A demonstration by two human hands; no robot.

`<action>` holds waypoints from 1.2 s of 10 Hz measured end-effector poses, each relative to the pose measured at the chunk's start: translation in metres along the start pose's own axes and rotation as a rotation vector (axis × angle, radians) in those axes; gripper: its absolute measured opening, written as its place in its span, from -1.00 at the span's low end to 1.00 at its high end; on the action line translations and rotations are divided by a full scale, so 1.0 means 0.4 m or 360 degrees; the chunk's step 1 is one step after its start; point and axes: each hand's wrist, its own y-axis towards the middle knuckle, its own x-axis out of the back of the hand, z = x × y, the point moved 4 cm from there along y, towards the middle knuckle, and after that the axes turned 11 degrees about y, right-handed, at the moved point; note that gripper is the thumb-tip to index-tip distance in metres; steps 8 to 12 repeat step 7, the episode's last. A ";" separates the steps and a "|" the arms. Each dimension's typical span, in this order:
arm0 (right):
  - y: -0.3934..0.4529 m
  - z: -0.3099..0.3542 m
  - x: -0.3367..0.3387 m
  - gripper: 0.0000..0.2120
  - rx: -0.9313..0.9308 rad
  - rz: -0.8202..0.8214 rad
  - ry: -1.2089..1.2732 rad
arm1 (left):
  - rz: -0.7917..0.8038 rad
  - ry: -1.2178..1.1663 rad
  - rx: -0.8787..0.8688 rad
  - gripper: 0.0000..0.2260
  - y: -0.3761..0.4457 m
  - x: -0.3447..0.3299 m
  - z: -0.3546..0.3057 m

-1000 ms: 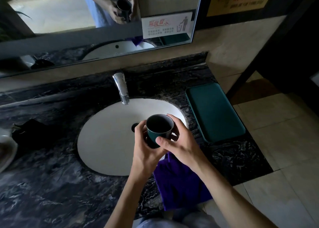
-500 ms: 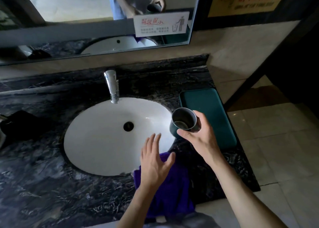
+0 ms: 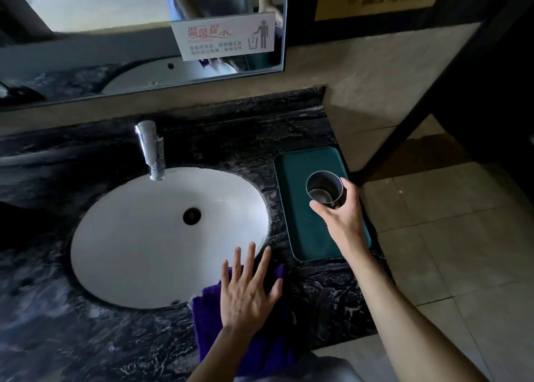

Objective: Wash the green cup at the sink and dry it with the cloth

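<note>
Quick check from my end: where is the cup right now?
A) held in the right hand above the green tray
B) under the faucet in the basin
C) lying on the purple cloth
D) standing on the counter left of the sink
A: the right hand grips the cup from its near side over the green tray, while the open left hand hovers over the purple cloth.

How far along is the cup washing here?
Probably near the end. The tap runs no water and the sink is empty, so washing seems over, though I can't confirm the cup is clean or dry. In hand: the right hand holds the cup upright over the tray; the left hand hovers open above the cloth. Left: likely setting the cup down.
</note>
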 end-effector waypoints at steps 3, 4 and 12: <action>0.004 -0.031 0.003 -0.27 -0.0073 0.0010 -0.0021 | 0.0027 0.0020 0.0033 -0.34 0.002 -0.005 0.000; 0.008 -0.040 0.003 -0.24 -0.0086 0.0016 -0.0051 | 0.0033 0.0019 0.0030 -0.34 0.002 -0.007 -0.002; -0.037 0.001 0.017 -0.01 0.0011 0.0031 -0.0125 | -0.0088 -0.0035 0.0103 -0.30 0.006 0.010 0.015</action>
